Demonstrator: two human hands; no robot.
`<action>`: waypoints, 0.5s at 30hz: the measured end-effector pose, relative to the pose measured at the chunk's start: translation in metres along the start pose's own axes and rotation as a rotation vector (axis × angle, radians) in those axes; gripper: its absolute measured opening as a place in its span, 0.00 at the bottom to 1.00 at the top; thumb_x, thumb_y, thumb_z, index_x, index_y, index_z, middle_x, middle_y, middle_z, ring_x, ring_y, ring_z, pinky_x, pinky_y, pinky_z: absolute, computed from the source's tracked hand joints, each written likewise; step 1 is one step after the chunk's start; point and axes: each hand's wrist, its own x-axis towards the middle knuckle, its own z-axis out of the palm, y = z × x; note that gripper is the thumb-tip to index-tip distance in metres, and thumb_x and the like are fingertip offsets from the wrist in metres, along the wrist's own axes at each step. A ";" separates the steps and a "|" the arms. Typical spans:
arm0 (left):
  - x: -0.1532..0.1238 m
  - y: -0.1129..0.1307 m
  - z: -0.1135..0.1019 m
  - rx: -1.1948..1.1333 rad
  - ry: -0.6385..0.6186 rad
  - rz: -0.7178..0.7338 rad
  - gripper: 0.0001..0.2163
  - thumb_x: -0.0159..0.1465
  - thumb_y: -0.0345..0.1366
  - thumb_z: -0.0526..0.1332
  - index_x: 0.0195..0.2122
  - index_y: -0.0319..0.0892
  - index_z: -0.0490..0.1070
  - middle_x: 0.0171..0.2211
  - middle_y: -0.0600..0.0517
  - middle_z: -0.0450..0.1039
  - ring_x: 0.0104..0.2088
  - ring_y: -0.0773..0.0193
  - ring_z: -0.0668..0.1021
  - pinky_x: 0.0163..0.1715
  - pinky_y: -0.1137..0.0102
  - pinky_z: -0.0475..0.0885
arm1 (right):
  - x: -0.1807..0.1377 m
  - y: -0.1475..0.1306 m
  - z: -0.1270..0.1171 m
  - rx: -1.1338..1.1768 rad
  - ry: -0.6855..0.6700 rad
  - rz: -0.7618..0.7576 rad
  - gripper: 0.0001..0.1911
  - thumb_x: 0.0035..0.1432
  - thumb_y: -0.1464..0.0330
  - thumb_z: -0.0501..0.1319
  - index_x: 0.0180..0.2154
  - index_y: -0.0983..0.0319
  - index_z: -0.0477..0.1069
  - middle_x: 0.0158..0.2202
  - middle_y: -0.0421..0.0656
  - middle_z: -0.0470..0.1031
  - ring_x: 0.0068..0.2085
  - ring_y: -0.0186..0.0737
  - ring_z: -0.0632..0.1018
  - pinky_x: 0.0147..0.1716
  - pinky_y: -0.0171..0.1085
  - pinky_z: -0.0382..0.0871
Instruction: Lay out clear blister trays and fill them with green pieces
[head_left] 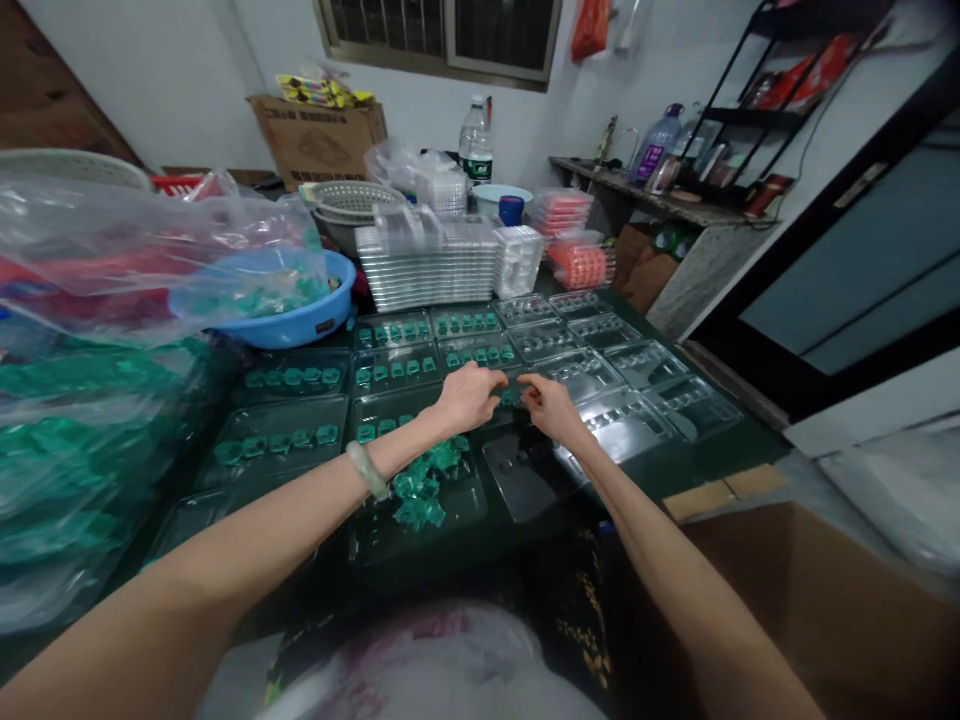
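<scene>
My left hand (471,396), with a pale bangle at the wrist, is curled over the middle of a table, its fingers bent towards my right hand (550,405). My right hand is closed in a pinch a short way off. Small green translucent pieces (508,398) show in the tray between the hands. Whatever the fingertips hold is too small to make out. Below my left hand, a heap of loose green pieces (421,485) lies on a clear plastic tray (469,505). Around it, other clear trays (285,425) hold rows of green pieces.
Clear trays without green pieces (626,415) lie to the right. Stacked clear trays (427,265) stand at the back, near a blue basin (300,318) of green pieces. Plastic-wrapped green bundles (67,450) crowd the left. An open cardboard box (817,590) sits at the lower right.
</scene>
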 end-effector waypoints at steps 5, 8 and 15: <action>0.025 -0.004 0.020 0.069 -0.097 0.061 0.15 0.55 0.29 0.55 0.42 0.46 0.73 0.36 0.49 0.76 0.38 0.55 0.74 0.33 0.67 0.67 | -0.010 0.002 0.000 0.026 -0.019 0.035 0.17 0.53 0.73 0.53 0.46 0.61 0.67 0.35 0.43 0.76 0.35 0.37 0.75 0.35 0.33 0.65; 0.027 -0.007 0.020 0.092 -0.126 0.098 0.14 0.55 0.30 0.55 0.42 0.44 0.71 0.38 0.48 0.74 0.40 0.55 0.73 0.34 0.68 0.68 | -0.010 0.001 0.000 0.040 -0.035 0.043 0.17 0.54 0.73 0.53 0.46 0.60 0.67 0.36 0.43 0.76 0.37 0.38 0.75 0.37 0.33 0.65; 0.024 -0.002 0.013 0.079 -0.172 0.191 0.17 0.52 0.28 0.57 0.44 0.44 0.69 0.42 0.48 0.72 0.45 0.56 0.70 0.42 0.67 0.67 | -0.007 -0.002 -0.002 0.055 -0.050 0.079 0.14 0.52 0.74 0.54 0.42 0.60 0.70 0.35 0.44 0.77 0.38 0.40 0.75 0.37 0.34 0.65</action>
